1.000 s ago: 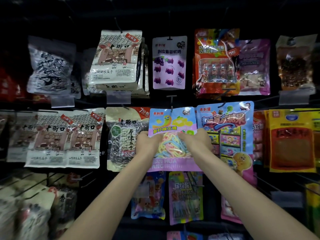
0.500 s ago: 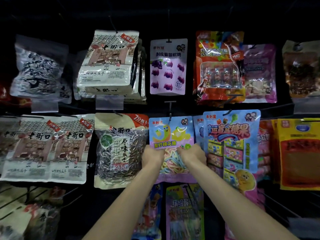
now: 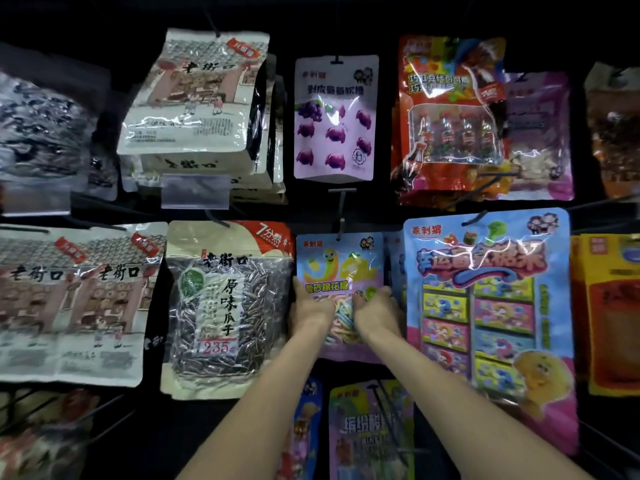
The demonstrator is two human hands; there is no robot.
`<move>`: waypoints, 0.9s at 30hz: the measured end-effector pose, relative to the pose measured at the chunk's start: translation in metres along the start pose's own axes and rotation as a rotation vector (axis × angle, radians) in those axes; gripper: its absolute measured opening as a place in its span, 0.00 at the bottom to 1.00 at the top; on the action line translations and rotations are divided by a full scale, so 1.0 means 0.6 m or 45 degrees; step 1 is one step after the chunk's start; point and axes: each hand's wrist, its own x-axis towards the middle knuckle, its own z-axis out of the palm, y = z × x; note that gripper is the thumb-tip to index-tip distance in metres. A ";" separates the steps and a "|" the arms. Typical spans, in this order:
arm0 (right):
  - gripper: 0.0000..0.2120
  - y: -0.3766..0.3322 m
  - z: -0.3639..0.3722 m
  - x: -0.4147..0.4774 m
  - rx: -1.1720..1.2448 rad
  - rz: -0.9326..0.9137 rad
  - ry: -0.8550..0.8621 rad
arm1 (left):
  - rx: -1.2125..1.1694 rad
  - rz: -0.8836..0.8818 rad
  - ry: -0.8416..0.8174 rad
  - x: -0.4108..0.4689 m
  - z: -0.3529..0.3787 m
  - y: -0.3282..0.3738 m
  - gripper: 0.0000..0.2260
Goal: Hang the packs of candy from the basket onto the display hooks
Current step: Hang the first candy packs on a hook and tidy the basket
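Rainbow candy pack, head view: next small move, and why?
Probably slide the candy pack back along the hook, then let go. The left hand and right hand grip its sides, and the hook's tip meets its top hang hole; whether it is threaded I cannot tell.

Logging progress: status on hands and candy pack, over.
Left hand and right hand grip the candy pack. Its top is at the hook. Blue pack hangs close beside.

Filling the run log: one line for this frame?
phase: hanging | left hand: grips candy pack | right hand: grips candy pack | display hook: at pack top
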 end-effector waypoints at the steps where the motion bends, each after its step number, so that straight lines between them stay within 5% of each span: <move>1: 0.25 0.003 0.004 0.003 -0.038 -0.011 0.006 | -0.004 0.023 -0.013 0.009 0.005 -0.005 0.40; 17: 0.41 0.000 0.028 -0.028 -0.021 -0.128 0.002 | 0.302 0.068 -0.067 -0.009 0.016 -0.028 0.43; 27: 0.37 0.020 0.042 -0.018 -0.064 -0.257 -0.087 | 0.249 0.136 0.002 0.005 0.014 -0.039 0.38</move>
